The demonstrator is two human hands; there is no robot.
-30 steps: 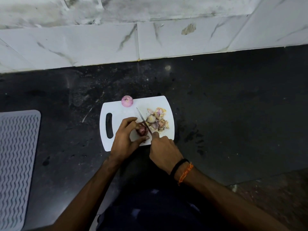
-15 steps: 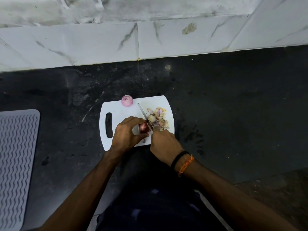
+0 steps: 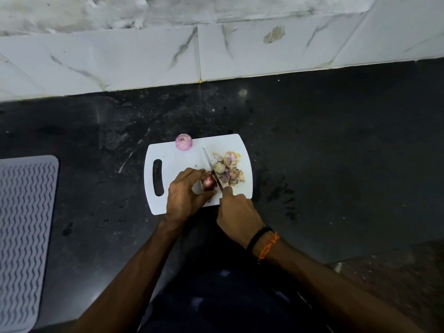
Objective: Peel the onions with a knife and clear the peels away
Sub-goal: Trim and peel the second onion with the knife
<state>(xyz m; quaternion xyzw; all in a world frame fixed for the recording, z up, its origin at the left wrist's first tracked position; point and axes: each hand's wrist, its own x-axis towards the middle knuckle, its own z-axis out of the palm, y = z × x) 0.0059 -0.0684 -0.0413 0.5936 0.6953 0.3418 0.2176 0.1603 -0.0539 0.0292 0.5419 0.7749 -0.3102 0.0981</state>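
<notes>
A white cutting board (image 3: pixel 177 164) lies on the dark counter. My left hand (image 3: pixel 186 195) grips a small red onion (image 3: pixel 208 183) on the board. My right hand (image 3: pixel 236 216) holds a knife (image 3: pixel 211 167), its forefinger stretched along the spine, and the blade lies against the onion's right side. A pile of onion peels (image 3: pixel 229 169) sits on the board's right part, just beyond the blade. A peeled pink onion (image 3: pixel 183 142) rests at the board's far edge.
A grey ribbed mat (image 3: pixel 22 236) lies at the left of the black counter (image 3: pixel 336 152). A white marble wall (image 3: pixel 216 51) runs along the back. The counter's front edge shows at the lower right.
Both hands and the onion shifted slightly away from me on the board. The knife blade moved with them, still against the onion.
</notes>
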